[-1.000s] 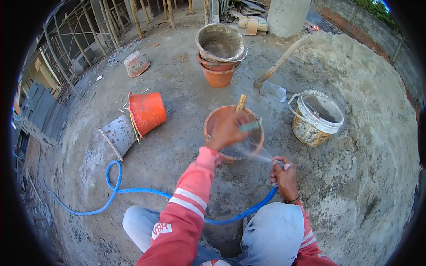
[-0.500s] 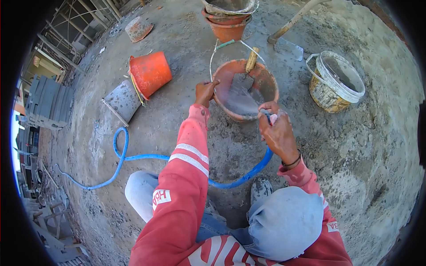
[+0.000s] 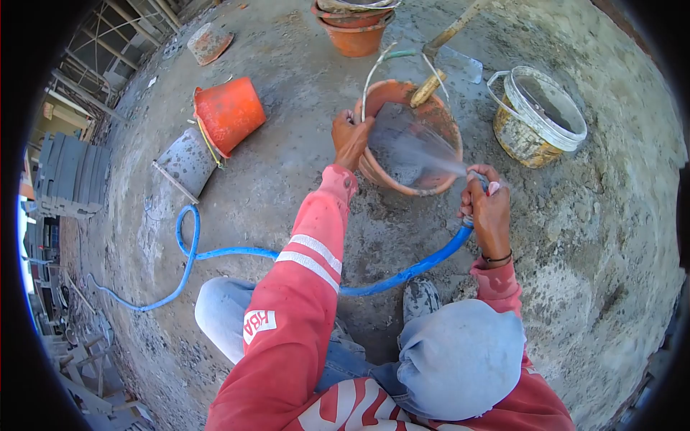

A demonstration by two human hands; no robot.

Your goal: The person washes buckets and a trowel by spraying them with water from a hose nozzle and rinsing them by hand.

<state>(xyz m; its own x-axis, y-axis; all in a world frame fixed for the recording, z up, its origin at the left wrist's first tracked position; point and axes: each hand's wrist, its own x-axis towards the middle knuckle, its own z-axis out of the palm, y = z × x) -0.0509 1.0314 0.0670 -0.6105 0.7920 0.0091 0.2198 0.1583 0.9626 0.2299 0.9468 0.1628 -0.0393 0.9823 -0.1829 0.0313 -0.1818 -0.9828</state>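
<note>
My left hand (image 3: 351,138) is closed on the left rim of an orange bucket (image 3: 394,92), whose wire handle (image 3: 371,75) stands up at the back. Inside the bucket leans a trowel with a wooden handle (image 3: 429,89) that sticks out over the far rim; spray partly hides its blade. Just right of the bucket, my right hand (image 3: 489,212) is wrapped round the end of a blue hose (image 3: 420,274). A fan of water (image 3: 431,154) shoots from the hose end leftward into the bucket.
A white, stained bucket (image 3: 528,136) stands at right. Behind are stacked buckets (image 3: 356,42) and a long-handled tool (image 3: 460,27). Left lie an orange bucket (image 3: 233,115) and a grey one (image 3: 185,161) on their sides. The hose loops across the rough concrete ground (image 3: 280,172).
My right hand and the hose end have moved right, away from the rim. My left hand and the bucket have shifted slightly right, and the trowel handle now leans further right.
</note>
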